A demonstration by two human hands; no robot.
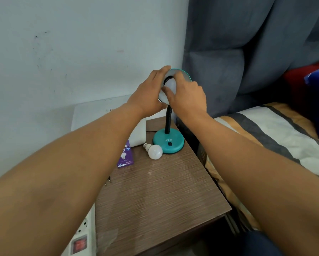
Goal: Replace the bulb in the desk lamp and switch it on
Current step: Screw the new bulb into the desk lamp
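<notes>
My left hand (147, 95) wraps the lamp shade (182, 74) at twelve o'clock; my right hand (188, 97) pinches the bulb (170, 85) seated in its socket. Another bulb (155, 151) lies at the base's (169, 142) nine o'clock. Seating looks nearly done; the switch (170, 144) remains.

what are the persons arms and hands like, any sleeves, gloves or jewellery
Both forearms are bare right up to the frame edge, with no sleeve in view. The left hand and right hand wear no gloves, and no watch, bracelet or ring shows on the visible sides.
</notes>
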